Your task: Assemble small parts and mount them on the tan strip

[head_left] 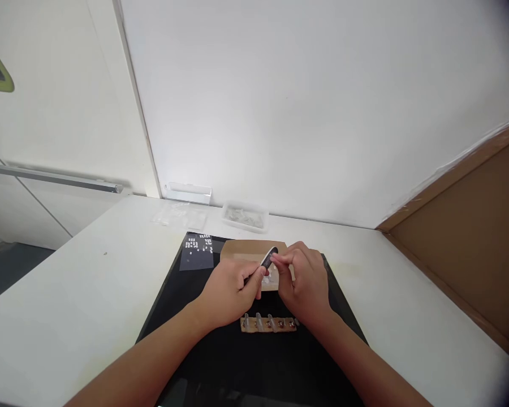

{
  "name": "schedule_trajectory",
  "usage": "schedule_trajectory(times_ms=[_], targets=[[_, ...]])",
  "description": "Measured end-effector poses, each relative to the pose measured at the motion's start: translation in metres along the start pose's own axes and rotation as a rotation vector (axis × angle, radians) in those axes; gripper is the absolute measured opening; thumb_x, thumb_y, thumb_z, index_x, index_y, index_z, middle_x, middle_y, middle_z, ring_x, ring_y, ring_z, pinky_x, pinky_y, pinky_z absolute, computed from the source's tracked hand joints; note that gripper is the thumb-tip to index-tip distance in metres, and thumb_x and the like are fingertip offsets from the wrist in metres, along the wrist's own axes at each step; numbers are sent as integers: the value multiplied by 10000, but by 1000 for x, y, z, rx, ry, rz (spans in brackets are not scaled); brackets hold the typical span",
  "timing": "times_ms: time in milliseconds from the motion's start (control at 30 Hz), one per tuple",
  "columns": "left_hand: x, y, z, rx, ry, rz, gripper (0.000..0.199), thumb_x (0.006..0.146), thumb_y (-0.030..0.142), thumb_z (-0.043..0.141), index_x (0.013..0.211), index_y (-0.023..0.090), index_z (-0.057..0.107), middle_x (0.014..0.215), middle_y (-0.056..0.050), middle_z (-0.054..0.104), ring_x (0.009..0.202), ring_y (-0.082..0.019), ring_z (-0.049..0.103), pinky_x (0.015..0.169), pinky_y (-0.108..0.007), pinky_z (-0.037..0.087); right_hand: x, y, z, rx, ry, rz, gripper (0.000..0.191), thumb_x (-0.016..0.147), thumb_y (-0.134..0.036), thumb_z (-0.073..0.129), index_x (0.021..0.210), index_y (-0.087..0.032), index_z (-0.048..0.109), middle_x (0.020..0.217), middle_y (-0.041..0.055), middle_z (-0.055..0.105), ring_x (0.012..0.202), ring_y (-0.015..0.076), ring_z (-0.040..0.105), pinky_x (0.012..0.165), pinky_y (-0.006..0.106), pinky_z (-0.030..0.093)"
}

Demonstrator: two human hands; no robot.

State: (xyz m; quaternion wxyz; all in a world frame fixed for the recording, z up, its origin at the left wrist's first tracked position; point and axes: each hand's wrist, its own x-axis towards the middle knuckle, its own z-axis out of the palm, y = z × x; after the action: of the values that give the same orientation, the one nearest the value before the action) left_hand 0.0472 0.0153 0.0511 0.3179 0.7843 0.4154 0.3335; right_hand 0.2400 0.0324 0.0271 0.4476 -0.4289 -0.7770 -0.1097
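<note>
Your 2 bare forearms reached forward over a black mat on a white table. Between your wrists lay a tan strip with at least 3 see-through slips on it and dark round spots toward its right end. Just beyond, your left hand had its thumb and fingers closed on the lower end of a dark oval piece with a pale edge, held tilted above the mat. Your right hand brought thumb and forefinger close together at its face; whether they met or gripped something tiny, I could not tell. Work on the oval appeared under way, not finished. Behind the hands, a brown tray held small pale bits, apparently unused. To its left, a dark sheet bore uneven groups of white pieces, also apparently unused; how many were needed did not show. Farther back were a crumpled see-through bag and a translucent box with pale contents.
</note>
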Motion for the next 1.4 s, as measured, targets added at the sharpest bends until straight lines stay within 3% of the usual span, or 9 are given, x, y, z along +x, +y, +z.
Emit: schedule_trajectory(times_ms=[133,300,467,600,700,833,967,1067,1400], targets=[[0,0,0,64,9,54,427,1039,285,417,641,190,540,617,25,594,615,-131,565,640,-251,392,-2,0,-3,41,-86,-33,187,1007,-182,546,832,-224,494,756,-5,589,721,174,562,715,359,357],[1,-3,1,77,40,76,418,1047,286,401,660,188,522,628,24,583,614,-126,550,639,-251,382,2,2,-1,7,-5,34,164,998,-182,554,848,-219,501,745,-6,577,732,177,562,730,362,351],[2,-7,3,108,75,77,382,1036,270,418,676,185,510,644,14,570,623,-132,541,640,-256,380,3,0,0,57,-121,-36,199,1005,-185,541,821,-220,476,767,-7,594,729,165,564,721,356,338],[1,-7,6,64,90,76,419,1043,285,418,641,182,479,600,27,532,585,-122,500,630,-264,359,5,3,2,-2,-41,29,208,1012,-212,536,812,-224,478,719,-12,541,696,175,530,727,367,333],[1,-6,6,35,91,65,419,1041,281,426,636,181,471,585,36,518,573,-118,481,633,-267,350,5,3,3,75,-116,13,206,1017,-210,521,817,-228,475,725,-11,546,711,182,539,725,364,340],[3,-5,6,16,101,82,425,1045,276,416,632,183,446,589,37,489,589,-120,471,634,-269,339,5,1,4,63,-58,85,199,1013,-231,533,822,-229,478,730,-9,549,712,190,540,744,376,342],[5,-6,5,30,115,85,399,1041,266,418,651,185,432,600,39,469,576,-116,448,612,-265,327,6,-1,5,124,-138,62,182,1016,-231,524,838,-229,485,764,1,587,753,197,565,745,375,343],[6,-8,5,54,116,112,381,1042,258,415,667,186,428,616,37,474,585,-116,453,618,-262,332,6,-2,6,89,-86,107,179,1014,-236,526,840,-227,486,753,-1,575,733,195,552,758,385,343],[4,-12,8,134,134,157,335,1044,239,413,716,188,450,662,21,504,619,-124,472,615,-266,327,6,-6,5,81,-121,80,189,1017,-223,515,834,-229,469,760,-1,572,756,195,558,748,377,341]])
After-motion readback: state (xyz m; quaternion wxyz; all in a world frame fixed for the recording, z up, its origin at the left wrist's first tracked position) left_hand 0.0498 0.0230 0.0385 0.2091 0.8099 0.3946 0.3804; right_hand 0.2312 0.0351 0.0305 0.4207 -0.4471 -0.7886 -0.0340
